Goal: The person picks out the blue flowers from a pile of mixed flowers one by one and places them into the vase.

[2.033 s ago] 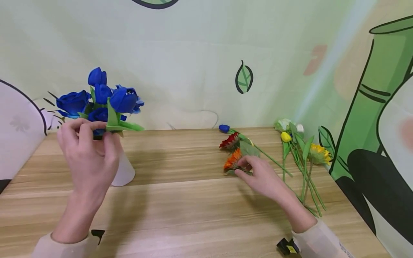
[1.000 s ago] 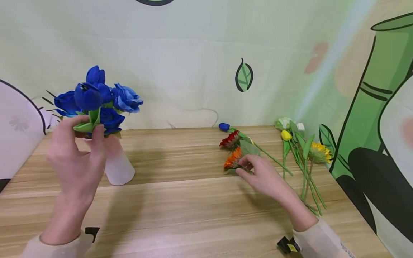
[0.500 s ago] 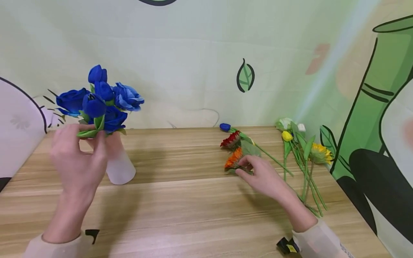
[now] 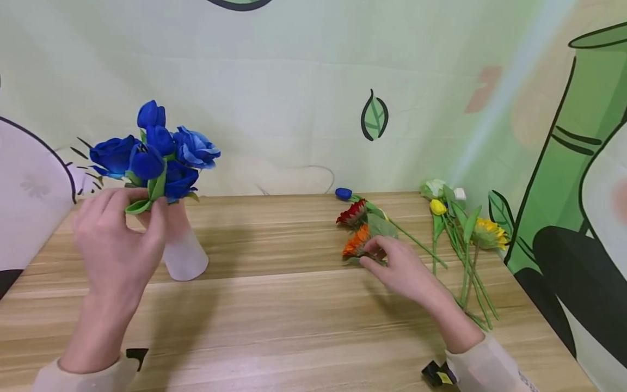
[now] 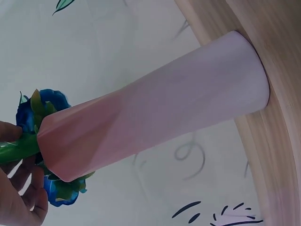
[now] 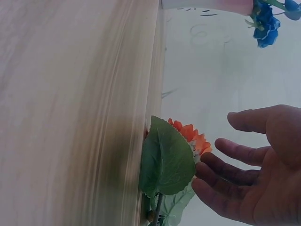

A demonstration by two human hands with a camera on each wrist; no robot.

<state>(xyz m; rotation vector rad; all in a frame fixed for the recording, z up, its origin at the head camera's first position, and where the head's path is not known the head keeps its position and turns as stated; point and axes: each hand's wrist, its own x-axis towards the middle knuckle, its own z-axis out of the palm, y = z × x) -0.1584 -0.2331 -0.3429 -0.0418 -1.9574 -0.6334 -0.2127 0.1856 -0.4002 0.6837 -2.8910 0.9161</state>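
Observation:
On the left, a pink-and-white vase [image 4: 186, 247] stands on the table holding several blue flowers. My left hand [image 4: 117, 239] pinches the green stem and leaves of a blue tulip [image 4: 147, 161] at the vase's mouth. In the left wrist view, the green stem [image 5: 19, 148] runs between thumb and fingers into the vase [image 5: 155, 113]. My right hand [image 4: 404, 272] hovers beside an orange sunflower [image 4: 356, 239] lying on the table. From the right wrist view, its fingers are loosely bent, apart from the sunflower [image 6: 190, 136] and its leaf [image 6: 167, 157].
A dark red sunflower [image 4: 351, 212] and a blue tulip bud [image 4: 343, 194] lie behind the orange one. To the right are a yellow tulip [image 4: 438, 207], a yellow sunflower [image 4: 489, 234] and white flowers [image 4: 433, 188]. A printed cloth [image 4: 274, 109] hangs behind the table [image 4: 274, 321].
The blue tulip in my left hand has shifted left, from in front of the light blue rose to the bouquet's front, then slightly down and right. My right hand has stayed almost still.

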